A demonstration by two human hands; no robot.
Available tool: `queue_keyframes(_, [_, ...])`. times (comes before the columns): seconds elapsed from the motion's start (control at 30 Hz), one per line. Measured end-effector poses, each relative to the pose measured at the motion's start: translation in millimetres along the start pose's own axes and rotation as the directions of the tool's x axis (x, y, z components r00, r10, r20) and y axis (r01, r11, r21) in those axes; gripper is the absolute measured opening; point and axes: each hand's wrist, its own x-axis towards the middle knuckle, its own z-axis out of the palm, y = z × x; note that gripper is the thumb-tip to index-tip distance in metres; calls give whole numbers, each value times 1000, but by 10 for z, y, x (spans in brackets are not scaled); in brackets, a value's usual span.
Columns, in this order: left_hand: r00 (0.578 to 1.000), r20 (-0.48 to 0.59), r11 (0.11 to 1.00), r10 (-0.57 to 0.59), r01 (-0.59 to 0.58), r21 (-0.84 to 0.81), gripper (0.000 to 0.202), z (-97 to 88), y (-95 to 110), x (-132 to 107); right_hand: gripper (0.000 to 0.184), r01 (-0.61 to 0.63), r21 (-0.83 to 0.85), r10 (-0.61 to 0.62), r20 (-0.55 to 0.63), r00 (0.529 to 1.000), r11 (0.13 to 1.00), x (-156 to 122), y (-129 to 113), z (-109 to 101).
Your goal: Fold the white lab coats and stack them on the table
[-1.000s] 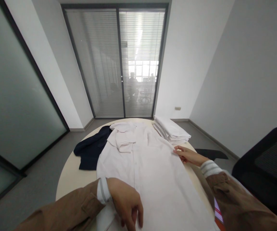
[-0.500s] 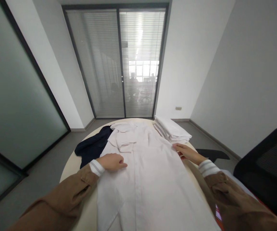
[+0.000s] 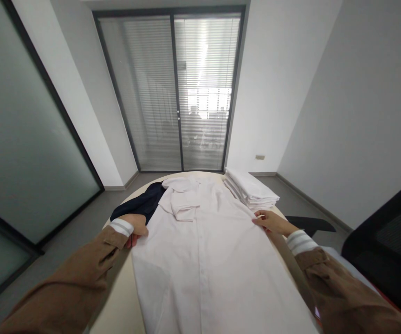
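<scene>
A white button-front shirt [image 3: 217, 260] lies spread on a pale round table [image 3: 120, 297], its collar at the far end. One sleeve is folded in across the upper left of its front. My left hand [image 3: 136, 226] is closed on the shirt's left edge, with the fingers curled beneath it. On the opposite edge, my right hand [image 3: 272, 222] pinches the fabric between thumb and fingers. Past my left hand lies a dark navy cloth [image 3: 141, 202], partly under the shirt.
A stack of folded white cloth [image 3: 251, 188] sits at the table's far right. A black mesh chair [image 3: 391, 246] stands to the right, its armrest [image 3: 310, 223] close to the table's edge. Beyond the table is a glass partition with blinds [image 3: 172, 93].
My left hand has moved left from the shirt's front to its left edge and taken hold there. That side of the shirt lies wider and flatter. My right hand stays at the right edge.
</scene>
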Motion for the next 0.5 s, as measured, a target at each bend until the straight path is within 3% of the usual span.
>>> queue_keyframes(0.1, [994, -86, 997, 71, -72, -5, 6, -136, 38, 61, 50, 6, -19, -6, 12, 1000, 1000, 40, 47, 1])
queue_keyframes(0.17, [985, -108, 988, 135, -142, -54, 11, -135, 73, 115, 51, 13, -18, -12, 18, 1000, 1000, 57, 79, 0])
queue_keyframes(0.33, [977, 24, 959, 210, -201, -201, 30, 49, 101, 224, 49, 47, -26, -46, 39, 998, 999, 40, 133, 4])
queue_keyframes(0.5, [925, -79, 923, 371, -376, -76, 28, 184, 164, 211, 49, 26, 11, -26, 49, 998, 1000, 7, 125, 11])
